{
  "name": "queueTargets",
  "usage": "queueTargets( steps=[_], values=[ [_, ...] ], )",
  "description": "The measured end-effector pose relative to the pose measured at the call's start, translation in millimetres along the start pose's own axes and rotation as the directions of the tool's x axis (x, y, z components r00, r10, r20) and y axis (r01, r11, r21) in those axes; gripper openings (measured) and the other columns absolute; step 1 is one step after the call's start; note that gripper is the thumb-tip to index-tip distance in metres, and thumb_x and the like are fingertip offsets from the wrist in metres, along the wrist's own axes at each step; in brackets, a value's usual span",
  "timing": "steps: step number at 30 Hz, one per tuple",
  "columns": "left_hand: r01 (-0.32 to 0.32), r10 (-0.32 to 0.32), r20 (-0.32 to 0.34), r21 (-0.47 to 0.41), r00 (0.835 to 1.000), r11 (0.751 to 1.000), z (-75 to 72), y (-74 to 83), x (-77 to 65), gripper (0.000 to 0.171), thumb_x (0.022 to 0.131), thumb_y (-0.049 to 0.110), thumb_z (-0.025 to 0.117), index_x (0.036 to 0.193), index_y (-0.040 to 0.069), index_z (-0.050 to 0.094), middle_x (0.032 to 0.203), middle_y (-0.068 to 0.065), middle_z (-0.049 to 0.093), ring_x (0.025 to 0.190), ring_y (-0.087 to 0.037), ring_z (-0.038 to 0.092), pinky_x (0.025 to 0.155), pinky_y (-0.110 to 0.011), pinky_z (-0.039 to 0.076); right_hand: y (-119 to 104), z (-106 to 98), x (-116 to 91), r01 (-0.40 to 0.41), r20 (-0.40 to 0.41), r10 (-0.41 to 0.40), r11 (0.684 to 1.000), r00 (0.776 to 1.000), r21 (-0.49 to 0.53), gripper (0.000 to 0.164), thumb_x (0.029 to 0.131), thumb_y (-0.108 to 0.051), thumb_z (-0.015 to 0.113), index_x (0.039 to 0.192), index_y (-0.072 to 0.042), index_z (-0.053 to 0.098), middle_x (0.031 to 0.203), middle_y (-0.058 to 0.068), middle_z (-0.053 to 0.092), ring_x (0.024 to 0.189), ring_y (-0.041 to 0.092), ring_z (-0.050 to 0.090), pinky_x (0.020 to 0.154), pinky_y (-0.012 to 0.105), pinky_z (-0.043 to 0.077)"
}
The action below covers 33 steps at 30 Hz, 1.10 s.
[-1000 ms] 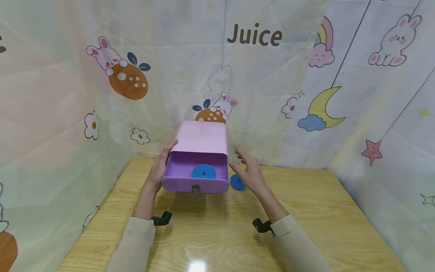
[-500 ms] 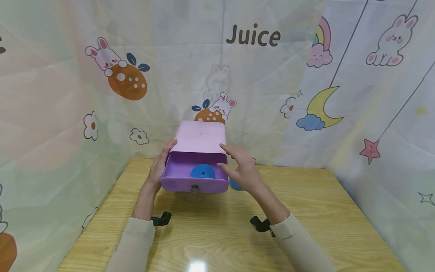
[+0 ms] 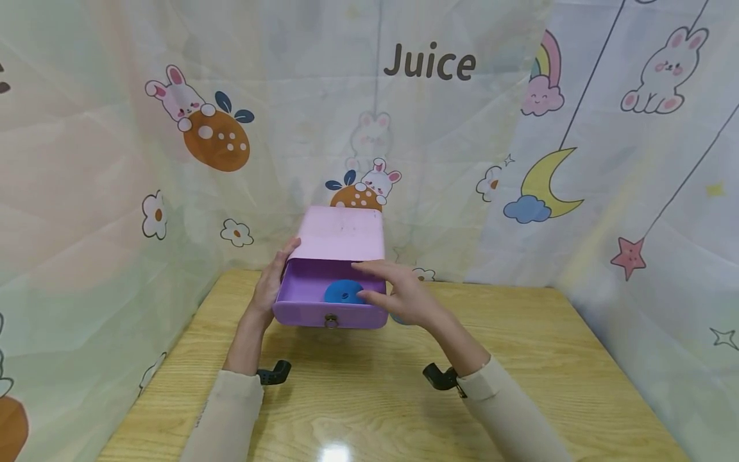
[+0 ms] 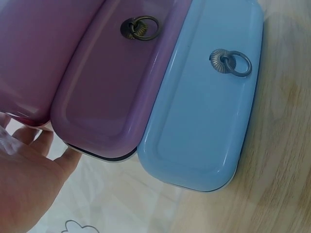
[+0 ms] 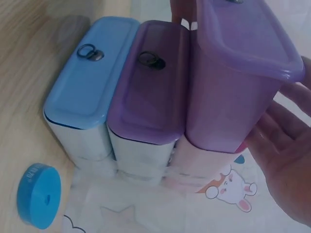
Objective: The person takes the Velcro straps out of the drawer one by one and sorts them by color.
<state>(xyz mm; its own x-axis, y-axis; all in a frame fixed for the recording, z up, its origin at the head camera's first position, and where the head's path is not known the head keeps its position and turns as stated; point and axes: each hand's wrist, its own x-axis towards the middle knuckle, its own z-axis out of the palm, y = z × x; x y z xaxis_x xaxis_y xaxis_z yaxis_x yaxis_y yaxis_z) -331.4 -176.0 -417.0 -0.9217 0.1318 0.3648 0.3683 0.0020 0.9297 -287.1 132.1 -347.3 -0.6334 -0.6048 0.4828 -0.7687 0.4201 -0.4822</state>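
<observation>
A pale pink drawer cabinet [image 3: 342, 232] stands at the back of the table with its top purple drawer [image 3: 303, 314] pulled out. Inside lies a blue disc [image 3: 339, 292] with a small centre hole. My right hand [image 3: 407, 296] reaches over the drawer's right side, thumb and fingers spread, thumb tip right at the disc. Against the cabinet's left side rests my left hand [image 3: 267, 287], fingers extended along it. A second blue disc [image 5: 39, 187], white marks on its edge, lies on the table beside the cabinet; my right hand mostly covers it in the head view.
Below the pulled-out drawer are a closed purple drawer [image 5: 146, 102] and a closed light blue drawer [image 5: 82, 87], each with a ring pull. The wooden table [image 3: 346, 398] stretches toward me. A printed cloth [image 3: 277, 128] hangs close behind the cabinet.
My right hand has moved left from beside the cabinet to over the open drawer, reaching the disc there. The left hand, cabinet and drawer have stayed in place.
</observation>
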Motion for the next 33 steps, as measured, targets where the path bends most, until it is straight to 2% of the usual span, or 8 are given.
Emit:
queueTargets(
  steps=[5,10,14,23,33],
  values=[
    [0.006,-0.006,-0.002,-0.009,1.000,1.000,0.0,0.1,-0.4,0.059,0.112,0.054,0.021,0.163,0.028,0.036,0.174,0.006,0.022,0.163,-0.019,0.010,0.131,-0.055,0.004,-0.7,-2.9,11.5,0.005,0.134,-0.002,1.000,0.991,-0.022,0.043,0.096,-0.024,0.077,0.136,-0.010,0.069,0.142,0.002,0.067,0.135,0.020,0.061,0.113,0.043,0.051],
    [0.005,-0.005,-0.008,-0.019,1.000,1.000,0.5,0.6,-0.6,0.058,0.113,0.051,0.021,0.163,0.026,0.037,0.174,0.005,0.022,0.163,-0.020,0.011,0.131,-0.054,0.004,0.5,-3.8,25.2,0.006,0.269,0.002,1.000,0.963,-0.029,0.029,0.096,-0.023,0.077,0.122,-0.010,0.076,0.139,0.009,0.068,0.132,0.024,0.063,0.111,0.044,0.052],
    [0.010,-0.010,-0.007,-0.015,1.000,1.000,0.9,1.1,-1.3,0.058,0.113,0.052,0.021,0.163,0.026,0.036,0.174,0.007,0.023,0.162,-0.020,0.012,0.131,-0.054,0.006,1.7,-4.0,33.8,-0.026,0.346,0.030,0.999,0.938,-0.019,0.022,0.094,-0.017,0.079,0.115,-0.012,0.078,0.138,0.008,0.069,0.130,0.024,0.063,0.110,0.041,0.052],
    [0.007,-0.008,-0.006,-0.021,1.000,1.000,0.6,1.8,-1.6,0.060,0.113,0.054,0.022,0.163,0.026,0.036,0.174,0.006,0.023,0.162,-0.019,0.012,0.131,-0.053,0.006,1.6,-3.2,42.4,-0.040,0.414,0.071,0.996,0.907,-0.084,0.025,0.090,-0.016,0.083,0.115,-0.014,0.079,0.146,0.007,0.064,0.136,0.028,0.059,0.111,0.043,0.051],
    [0.005,-0.005,0.002,-0.028,1.000,1.000,0.0,1.0,-0.4,0.060,0.112,0.054,0.023,0.163,0.025,0.036,0.174,0.006,0.022,0.163,-0.019,0.010,0.131,-0.052,0.004,2.1,2.0,47.4,-0.055,0.464,0.117,0.988,0.878,-0.146,0.024,0.091,-0.020,0.083,0.114,-0.016,0.078,0.148,0.008,0.061,0.137,0.028,0.058,0.110,0.041,0.052]
  ],
)
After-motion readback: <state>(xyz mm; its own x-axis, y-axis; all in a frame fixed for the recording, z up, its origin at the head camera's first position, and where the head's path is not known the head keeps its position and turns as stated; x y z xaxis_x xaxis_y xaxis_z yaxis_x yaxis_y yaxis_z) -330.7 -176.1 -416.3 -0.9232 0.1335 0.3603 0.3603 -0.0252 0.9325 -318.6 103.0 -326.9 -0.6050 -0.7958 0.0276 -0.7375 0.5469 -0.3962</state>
